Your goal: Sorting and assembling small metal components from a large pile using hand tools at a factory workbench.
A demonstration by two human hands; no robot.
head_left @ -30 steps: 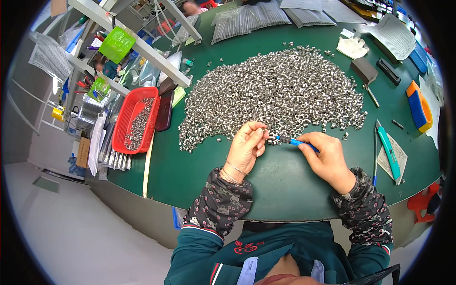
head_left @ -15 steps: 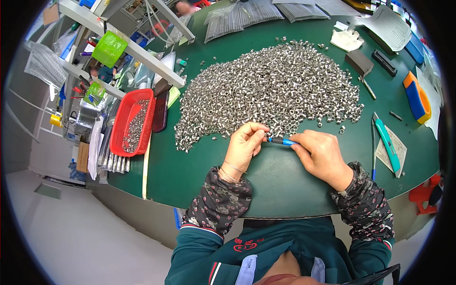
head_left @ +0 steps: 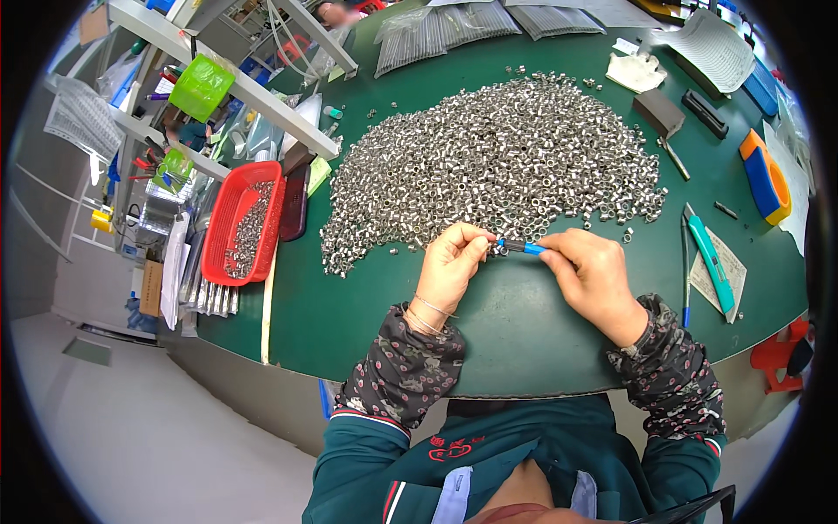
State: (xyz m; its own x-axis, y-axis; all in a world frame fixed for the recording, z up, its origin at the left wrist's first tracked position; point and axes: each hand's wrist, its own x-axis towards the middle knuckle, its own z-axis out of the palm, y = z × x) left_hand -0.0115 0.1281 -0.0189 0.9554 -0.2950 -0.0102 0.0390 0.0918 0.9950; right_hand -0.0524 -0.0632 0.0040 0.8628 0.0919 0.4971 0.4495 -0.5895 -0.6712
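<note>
My right hand is closed on a slim blue-and-black pen-like tool, gripping its right end. The tool lies nearly level and points toward my left hand. My left hand is pinched at the tool's other end; what its fingertips hold there is too small to make out. Just beyond both hands spreads a large heap of small shiny metal rings, its near edge close to my fingertips.
On the left stands a red basket partly filled with small metal pieces. To the right lie a teal utility knife, a thin dark pen and an orange-and-blue tape roll. A white glove and a grey block sit beyond.
More of the tool's dark middle section shows between my hands. My right hand has moved slightly up and to the right; the left has barely moved.
</note>
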